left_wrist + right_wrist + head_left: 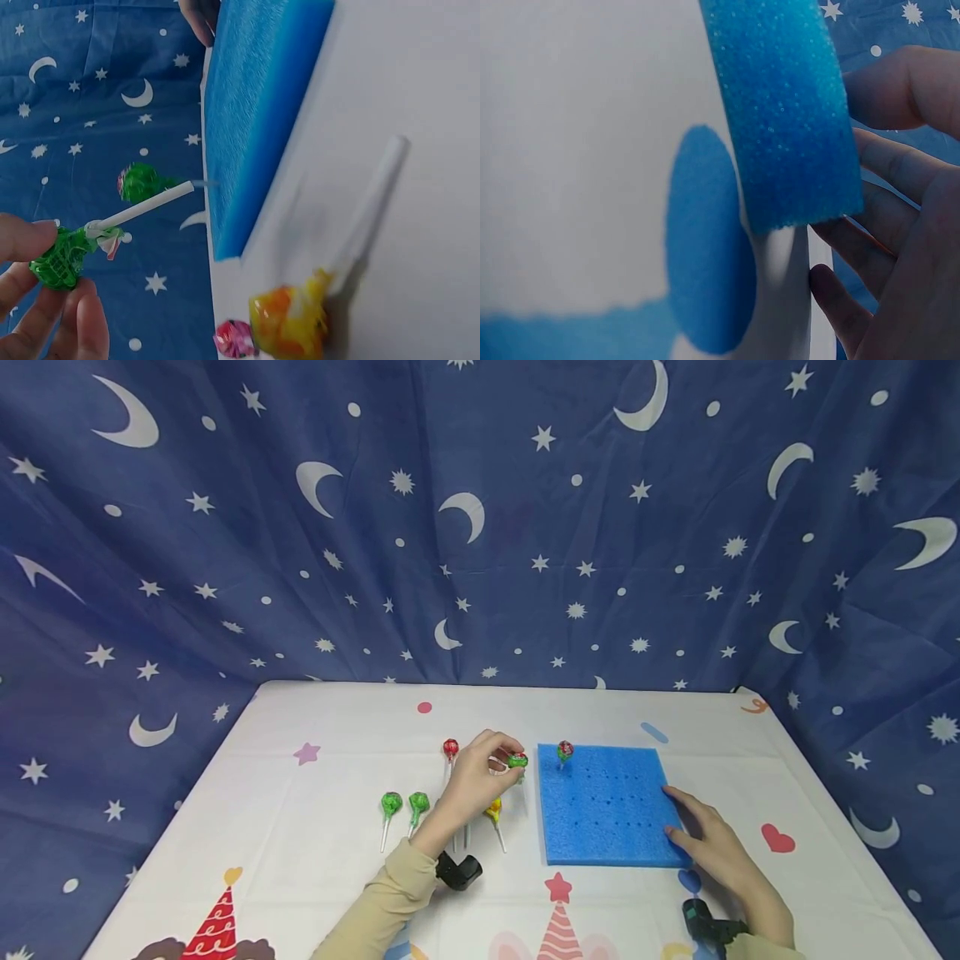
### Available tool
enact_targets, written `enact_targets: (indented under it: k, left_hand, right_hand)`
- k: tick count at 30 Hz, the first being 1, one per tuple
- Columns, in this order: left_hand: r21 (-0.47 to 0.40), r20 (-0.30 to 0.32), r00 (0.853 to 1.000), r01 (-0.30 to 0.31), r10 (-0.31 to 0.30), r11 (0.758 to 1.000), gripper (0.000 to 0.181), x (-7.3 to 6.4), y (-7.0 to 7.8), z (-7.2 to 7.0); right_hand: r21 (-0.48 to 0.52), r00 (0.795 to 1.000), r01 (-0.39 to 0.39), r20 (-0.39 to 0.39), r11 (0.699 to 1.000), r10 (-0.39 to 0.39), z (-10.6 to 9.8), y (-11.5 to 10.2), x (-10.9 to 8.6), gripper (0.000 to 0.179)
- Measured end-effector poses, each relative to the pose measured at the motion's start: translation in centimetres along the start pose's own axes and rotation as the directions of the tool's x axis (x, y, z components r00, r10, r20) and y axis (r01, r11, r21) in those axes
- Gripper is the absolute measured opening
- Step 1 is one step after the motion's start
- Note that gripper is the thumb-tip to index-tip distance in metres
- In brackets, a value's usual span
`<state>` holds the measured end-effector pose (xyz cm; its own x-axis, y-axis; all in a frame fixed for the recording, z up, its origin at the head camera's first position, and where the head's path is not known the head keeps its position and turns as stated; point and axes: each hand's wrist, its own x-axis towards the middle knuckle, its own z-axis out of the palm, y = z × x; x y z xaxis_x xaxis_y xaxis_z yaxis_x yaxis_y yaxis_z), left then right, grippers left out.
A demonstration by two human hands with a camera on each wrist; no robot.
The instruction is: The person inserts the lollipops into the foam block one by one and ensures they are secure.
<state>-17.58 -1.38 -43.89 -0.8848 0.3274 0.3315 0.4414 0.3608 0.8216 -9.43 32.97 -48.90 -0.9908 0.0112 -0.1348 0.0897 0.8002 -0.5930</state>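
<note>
My left hand (474, 781) pinches a green-wrapped lollipop (58, 261) by its candy head, between thumb and fingers. Its white stick points toward the blue foam board (600, 843), just off the board's left edge. Rows of small holes cover the board's top. One red and green lollipop (565, 750) stands upright in it near the back left corner. At the board's right side, the thumb and fingers of my right hand (712, 839) touch the edge, the fingers extended and only lightly bent.
Left of the board lie more lollipops: two green ones (391, 803), a red one (450, 748) further back, and a yellow one (289, 322) by my left wrist, with a pink one (234, 339) beside it. A starry blue curtain (510, 635) hangs behind the white patterned tablecloth (337, 827).
</note>
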Motion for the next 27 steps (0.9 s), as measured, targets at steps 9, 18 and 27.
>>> enact_targets:
  k: [9, 18, 27]
  left_hand:
    - [-0.022, 0.049, 0.997, -0.061, 0.062, 0.998, 0.019, 1.0, 1.0, 1.4]
    - [-0.032, 0.083, 0.993, -0.083, 0.085, 0.996, 0.02, 2.3, 2.1, 2.7]
    - [-0.031, 0.116, 0.986, -0.12, 0.123, 0.992, 0.02, 3.2, 3.1, 3.6]
  right_hand:
    - [-0.004, 1.0, 0.0, -0.001, 1.0, 0.0, 0.1, 0.0, -0.1, 0.066]
    - [-0.005, 1.0, -0.006, 0.006, 1.0, 0.006, -0.1, -0.1, 0.0, 0.066]
    - [-0.002, 1.0, -0.003, 0.003, 1.0, 0.003, -0.1, -0.2, 0.0, 0.066]
